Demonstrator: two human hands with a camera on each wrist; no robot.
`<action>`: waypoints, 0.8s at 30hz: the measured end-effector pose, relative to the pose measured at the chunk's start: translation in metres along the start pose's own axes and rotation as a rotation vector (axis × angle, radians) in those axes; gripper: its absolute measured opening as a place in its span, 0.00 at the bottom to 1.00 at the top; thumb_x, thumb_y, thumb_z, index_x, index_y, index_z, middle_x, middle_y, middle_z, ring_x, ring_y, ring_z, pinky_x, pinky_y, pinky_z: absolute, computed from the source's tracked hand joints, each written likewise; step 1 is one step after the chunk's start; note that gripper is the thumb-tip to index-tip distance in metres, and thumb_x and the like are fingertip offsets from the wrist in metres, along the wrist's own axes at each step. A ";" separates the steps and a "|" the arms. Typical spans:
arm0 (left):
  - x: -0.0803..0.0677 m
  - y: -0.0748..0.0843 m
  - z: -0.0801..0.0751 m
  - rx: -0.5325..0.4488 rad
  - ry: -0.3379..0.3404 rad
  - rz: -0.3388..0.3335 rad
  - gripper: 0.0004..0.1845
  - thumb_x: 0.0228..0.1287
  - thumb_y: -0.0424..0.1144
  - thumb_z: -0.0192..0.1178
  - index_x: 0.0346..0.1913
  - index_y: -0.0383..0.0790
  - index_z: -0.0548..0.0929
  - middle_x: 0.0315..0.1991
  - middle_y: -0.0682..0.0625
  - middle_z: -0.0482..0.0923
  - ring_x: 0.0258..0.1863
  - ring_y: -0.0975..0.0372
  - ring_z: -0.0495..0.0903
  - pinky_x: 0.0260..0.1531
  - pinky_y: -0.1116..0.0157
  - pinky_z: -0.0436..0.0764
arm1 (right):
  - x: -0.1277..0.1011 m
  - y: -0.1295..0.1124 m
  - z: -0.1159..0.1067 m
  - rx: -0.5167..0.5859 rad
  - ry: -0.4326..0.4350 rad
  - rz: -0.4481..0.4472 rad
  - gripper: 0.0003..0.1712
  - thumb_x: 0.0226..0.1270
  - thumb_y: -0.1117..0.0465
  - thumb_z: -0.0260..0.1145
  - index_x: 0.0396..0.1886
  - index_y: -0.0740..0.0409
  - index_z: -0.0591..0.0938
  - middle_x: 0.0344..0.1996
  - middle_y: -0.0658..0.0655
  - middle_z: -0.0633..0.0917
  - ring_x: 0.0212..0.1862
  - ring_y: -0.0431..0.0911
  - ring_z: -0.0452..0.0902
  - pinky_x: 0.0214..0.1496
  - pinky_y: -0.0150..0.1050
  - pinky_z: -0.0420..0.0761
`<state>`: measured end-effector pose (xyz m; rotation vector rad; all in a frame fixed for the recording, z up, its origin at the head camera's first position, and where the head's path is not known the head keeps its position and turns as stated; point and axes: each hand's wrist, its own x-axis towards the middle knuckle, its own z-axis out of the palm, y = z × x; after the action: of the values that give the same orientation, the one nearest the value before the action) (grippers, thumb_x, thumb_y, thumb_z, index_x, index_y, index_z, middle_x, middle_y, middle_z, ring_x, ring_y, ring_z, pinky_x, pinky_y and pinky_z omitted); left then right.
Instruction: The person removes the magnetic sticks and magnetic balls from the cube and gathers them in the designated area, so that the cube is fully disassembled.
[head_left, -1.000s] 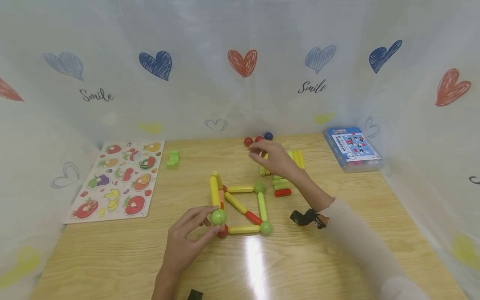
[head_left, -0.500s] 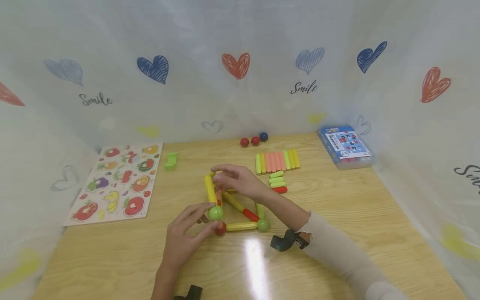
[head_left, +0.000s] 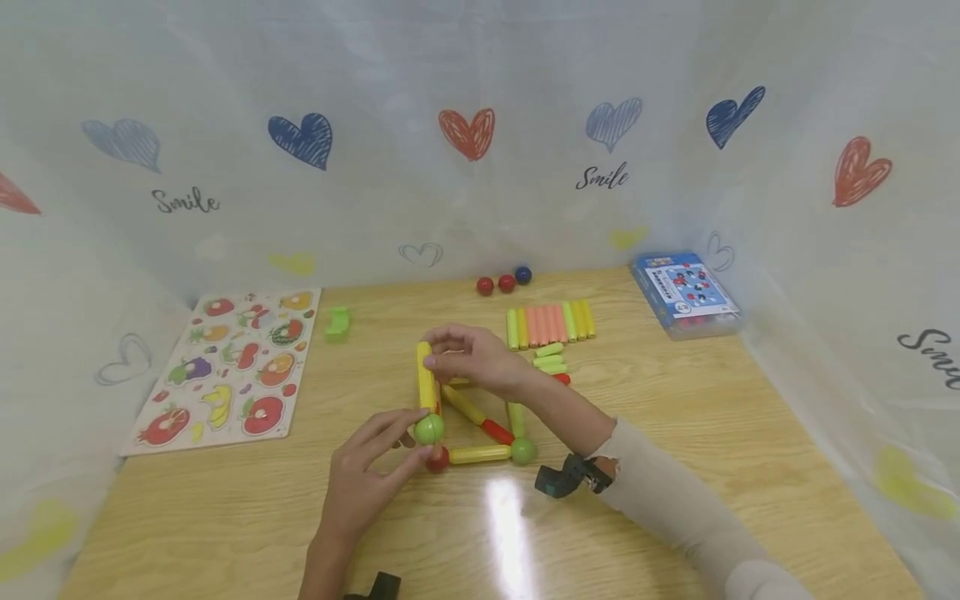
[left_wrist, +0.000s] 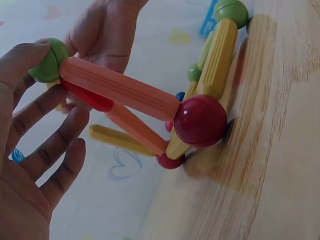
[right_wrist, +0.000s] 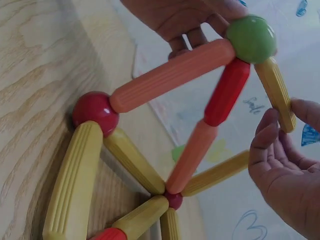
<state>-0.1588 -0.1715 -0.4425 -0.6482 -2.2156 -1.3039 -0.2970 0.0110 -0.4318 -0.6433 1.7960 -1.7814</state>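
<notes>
My left hand [head_left: 369,460] pinches a green magnetic ball [head_left: 430,429] between thumb and fingers, at the raised corner of a stick-and-ball frame. From that ball a yellow stick [right_wrist: 274,90] reaches back, and my right hand [head_left: 483,362] pinches its far end. A salmon stick [left_wrist: 120,89] slopes from the green ball to a red ball [left_wrist: 200,121] on the table. A short red stick [right_wrist: 227,92], joined to another salmon stick [right_wrist: 192,157], slants down to a second red ball [right_wrist: 174,200]. There another yellow stick [right_wrist: 215,173] rises, its upper end behind my right hand.
The frame's flat base, with a yellow stick [head_left: 480,454] and a green ball [head_left: 523,451], lies right of my left hand. Behind are a row of sticks [head_left: 547,323], loose balls [head_left: 507,283] and a boxed set [head_left: 686,296]. A fruit board [head_left: 225,367] and green block [head_left: 338,323] lie left.
My right hand has come left and down from above the stick row to the yellow stick's far end, where it now pinches. My left hand stays on the green ball.
</notes>
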 end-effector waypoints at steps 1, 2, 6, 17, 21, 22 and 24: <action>-0.001 -0.003 0.001 -0.002 -0.001 0.001 0.26 0.39 0.25 0.72 0.48 0.40 0.82 0.43 0.51 0.79 0.31 0.60 0.77 0.32 0.70 0.78 | -0.001 -0.001 -0.001 0.008 0.017 -0.013 0.22 0.60 0.56 0.65 0.53 0.56 0.74 0.43 0.59 0.79 0.45 0.59 0.75 0.50 0.50 0.76; -0.002 -0.006 0.001 0.000 -0.001 0.004 0.26 0.40 0.25 0.72 0.48 0.40 0.82 0.43 0.51 0.79 0.31 0.60 0.77 0.32 0.70 0.78 | -0.002 -0.003 -0.002 0.014 0.039 -0.034 0.21 0.60 0.57 0.66 0.51 0.57 0.74 0.43 0.60 0.79 0.45 0.59 0.75 0.50 0.49 0.76; -0.008 -0.021 0.004 0.008 0.001 0.005 0.28 0.40 0.27 0.72 0.50 0.43 0.81 0.45 0.53 0.79 0.32 0.63 0.76 0.32 0.71 0.77 | -0.010 -0.016 -0.005 -0.021 0.145 -0.136 0.19 0.58 0.60 0.68 0.49 0.57 0.77 0.44 0.58 0.79 0.46 0.51 0.76 0.49 0.44 0.77; 0.001 0.001 0.001 -0.024 0.014 0.030 0.25 0.41 0.27 0.72 0.48 0.37 0.82 0.43 0.48 0.79 0.29 0.60 0.76 0.33 0.78 0.73 | -0.059 -0.025 -0.064 -0.461 0.455 -0.356 0.16 0.58 0.63 0.67 0.47 0.59 0.79 0.42 0.54 0.80 0.39 0.46 0.79 0.41 0.37 0.81; 0.002 0.005 -0.001 -0.013 0.022 0.038 0.24 0.41 0.28 0.72 0.47 0.37 0.82 0.43 0.47 0.79 0.28 0.60 0.77 0.33 0.78 0.74 | -0.074 -0.004 -0.111 -0.742 0.648 -0.340 0.15 0.57 0.62 0.68 0.44 0.57 0.79 0.39 0.52 0.80 0.36 0.42 0.80 0.39 0.37 0.81; 0.002 0.005 -0.001 -0.009 0.024 0.037 0.24 0.40 0.28 0.72 0.47 0.37 0.82 0.43 0.47 0.79 0.28 0.60 0.77 0.33 0.78 0.74 | -0.077 0.001 -0.122 -0.790 0.692 -0.320 0.14 0.57 0.62 0.67 0.44 0.58 0.79 0.39 0.52 0.80 0.36 0.42 0.80 0.39 0.38 0.81; 0.000 0.005 -0.001 -0.005 0.024 0.034 0.25 0.40 0.27 0.72 0.48 0.37 0.82 0.43 0.47 0.79 0.28 0.60 0.76 0.33 0.78 0.74 | -0.083 0.012 -0.142 -0.837 0.769 -0.248 0.13 0.57 0.63 0.66 0.43 0.58 0.78 0.39 0.52 0.79 0.36 0.43 0.80 0.38 0.40 0.81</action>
<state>-0.1561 -0.1701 -0.4389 -0.6655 -2.1738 -1.2942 -0.3285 0.1731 -0.4416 -0.5080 3.1748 -1.4566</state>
